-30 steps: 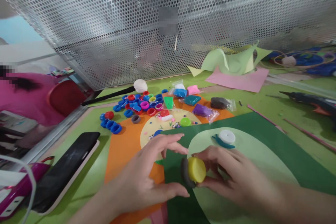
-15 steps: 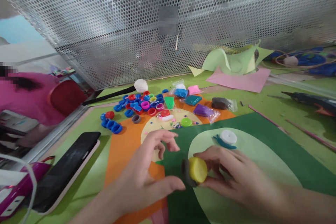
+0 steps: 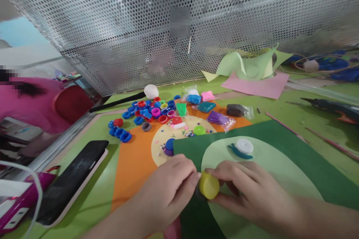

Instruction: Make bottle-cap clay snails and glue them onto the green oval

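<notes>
My right hand grips a yellow bottle cap between thumb and fingers, its flat round face turned toward me. Dark grey clay shows at the cap's left edge, mostly hidden. Closed in at that edge, my left hand has its thumb pressed against curled fingers at the clay; how much it pinches is hidden. Under my hands lies a dark green sheet with a pale green rounded shape. On that shape, a white cap rests against a teal clay strip.
Several coloured caps are heaped behind, near bagged clay packets. An orange sheet bears a cream shape with small clay figures. A phone lies left, a glue gun right. Perforated metal rises behind.
My left hand has gone from spread fingers to closed, moving right against the clay and cap. The cap has turned slightly and shifted a little left. A blue cap on the cream shape is now uncovered.
</notes>
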Demonstrator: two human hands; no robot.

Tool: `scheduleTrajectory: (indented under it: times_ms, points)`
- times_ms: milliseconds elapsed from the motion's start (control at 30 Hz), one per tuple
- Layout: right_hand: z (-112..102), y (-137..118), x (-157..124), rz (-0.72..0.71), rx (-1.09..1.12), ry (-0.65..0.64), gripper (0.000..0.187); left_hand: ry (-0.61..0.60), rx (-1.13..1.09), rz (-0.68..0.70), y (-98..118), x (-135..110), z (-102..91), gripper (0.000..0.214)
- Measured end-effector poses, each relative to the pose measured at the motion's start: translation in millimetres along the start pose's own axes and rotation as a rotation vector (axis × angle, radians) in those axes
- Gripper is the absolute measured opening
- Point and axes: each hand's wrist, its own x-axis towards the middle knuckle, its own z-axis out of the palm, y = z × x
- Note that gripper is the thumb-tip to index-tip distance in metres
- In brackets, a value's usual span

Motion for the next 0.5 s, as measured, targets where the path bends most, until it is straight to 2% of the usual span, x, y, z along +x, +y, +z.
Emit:
scheduleTrajectory:
  times_ms: [233, 500]
  points:
    - [1.8, 1.4, -0.1, -0.012, 0.021, -0.006, 0.016, 0.011, 0.014, 0.069, -3.8, -1.2, -2.5, 0.024]
    - [3.6, 4.3, -2.1, -0.01, 0.039, -0.039, 0.014, 0.015, 0.089, 0.065, -0.8, 1.0, 0.0, 0.025]
